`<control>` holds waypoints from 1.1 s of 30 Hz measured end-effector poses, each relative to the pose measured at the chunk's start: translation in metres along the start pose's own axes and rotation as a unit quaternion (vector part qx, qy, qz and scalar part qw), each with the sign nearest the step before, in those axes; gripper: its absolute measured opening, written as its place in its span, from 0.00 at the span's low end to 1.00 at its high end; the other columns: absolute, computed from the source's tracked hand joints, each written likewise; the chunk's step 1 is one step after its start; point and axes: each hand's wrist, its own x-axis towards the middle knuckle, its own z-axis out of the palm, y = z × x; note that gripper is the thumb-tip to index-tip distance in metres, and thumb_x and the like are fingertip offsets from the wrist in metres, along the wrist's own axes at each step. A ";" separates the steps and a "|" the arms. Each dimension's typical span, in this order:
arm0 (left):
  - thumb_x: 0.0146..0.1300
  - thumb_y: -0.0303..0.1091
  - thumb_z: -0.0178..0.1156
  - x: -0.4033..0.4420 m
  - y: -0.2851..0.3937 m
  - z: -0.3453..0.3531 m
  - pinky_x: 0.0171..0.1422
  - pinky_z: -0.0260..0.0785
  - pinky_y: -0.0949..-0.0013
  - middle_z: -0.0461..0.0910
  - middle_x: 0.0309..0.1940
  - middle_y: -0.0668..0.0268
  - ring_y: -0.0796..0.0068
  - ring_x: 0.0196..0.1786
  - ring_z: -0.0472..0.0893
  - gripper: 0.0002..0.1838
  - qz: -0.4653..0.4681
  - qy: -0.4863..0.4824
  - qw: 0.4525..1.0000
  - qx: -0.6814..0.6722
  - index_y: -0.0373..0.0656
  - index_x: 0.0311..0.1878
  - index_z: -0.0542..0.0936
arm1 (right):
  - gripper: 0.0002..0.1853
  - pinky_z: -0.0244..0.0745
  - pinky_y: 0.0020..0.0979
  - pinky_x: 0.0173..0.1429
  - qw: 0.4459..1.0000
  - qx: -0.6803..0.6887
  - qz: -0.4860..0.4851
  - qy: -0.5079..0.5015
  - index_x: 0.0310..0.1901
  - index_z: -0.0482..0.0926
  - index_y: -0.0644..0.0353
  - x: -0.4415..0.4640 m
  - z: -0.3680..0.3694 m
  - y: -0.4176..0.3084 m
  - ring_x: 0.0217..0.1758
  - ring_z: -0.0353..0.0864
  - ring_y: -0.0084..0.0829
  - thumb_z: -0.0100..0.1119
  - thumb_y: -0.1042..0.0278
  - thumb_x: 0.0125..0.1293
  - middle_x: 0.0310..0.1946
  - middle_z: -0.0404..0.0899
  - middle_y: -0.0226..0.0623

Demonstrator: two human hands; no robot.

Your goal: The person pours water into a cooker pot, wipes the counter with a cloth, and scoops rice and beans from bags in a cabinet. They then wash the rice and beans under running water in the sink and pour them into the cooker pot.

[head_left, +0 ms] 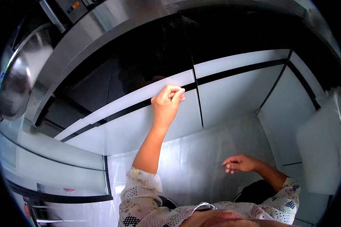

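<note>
My left hand (167,100) is raised, its fingers curled and the thumb pressed against them. It is in front of the white cabinet front (136,121), overlapping the dark horizontal groove (129,111) near the top. Whether the fingers touch the front or pinch something small cannot be made out. Lower down on the right, my right hand (240,163) hangs over the grey floor, fingers slightly bent and apart, holding nothing visible. Above the cabinet front lies a glossy black surface (151,49).
A shiny rounded metal vessel (21,81) stands at the left. A curved metallic edge (102,22) runs along the top. More white cabinet fronts (235,87) continue to the right, near a large pale object (322,147). Grey floor (201,159) shows between the cabinets and me.
</note>
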 end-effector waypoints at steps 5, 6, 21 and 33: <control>0.57 0.20 0.59 -0.014 -0.007 -0.003 0.37 0.76 0.75 0.81 0.25 0.61 0.76 0.30 0.82 0.04 0.108 -0.005 0.993 0.049 0.33 0.35 0.75 | 0.20 0.72 0.29 0.49 0.998 0.045 0.038 0.034 0.55 0.68 0.66 0.000 0.010 0.013 0.40 0.76 0.24 0.47 0.60 0.69 0.41 0.77 0.35; 0.57 0.20 0.59 -0.015 -0.010 -0.004 0.37 0.76 0.74 0.81 0.25 0.60 0.76 0.31 0.83 0.05 0.136 -0.004 0.989 0.066 0.33 0.36 0.74 | 0.20 0.72 0.29 0.50 0.997 0.042 0.048 0.040 0.55 0.68 0.66 0.001 0.012 0.022 0.41 0.76 0.24 0.46 0.60 0.69 0.42 0.77 0.36; 0.55 0.22 0.56 -0.083 0.063 -0.011 0.45 0.73 0.66 0.81 0.34 0.58 0.63 0.39 0.81 0.19 -0.285 -0.125 0.950 -0.011 0.36 0.52 0.69 | 0.19 0.74 0.44 0.44 0.908 -0.348 0.235 0.009 0.51 0.72 0.59 -0.063 0.184 0.042 0.43 0.79 0.45 0.54 0.67 0.55 0.39 0.79 0.46; 0.63 0.29 0.54 -0.093 0.428 -0.091 0.41 0.75 0.68 0.80 0.37 0.56 0.66 0.39 0.81 0.16 -0.457 -0.630 0.590 -0.213 0.36 0.53 0.68 | 0.11 0.74 0.44 0.39 0.943 -0.054 0.089 0.315 0.37 0.77 0.57 -0.342 0.427 -0.139 0.33 0.78 0.47 0.52 0.61 0.56 0.29 0.78 0.48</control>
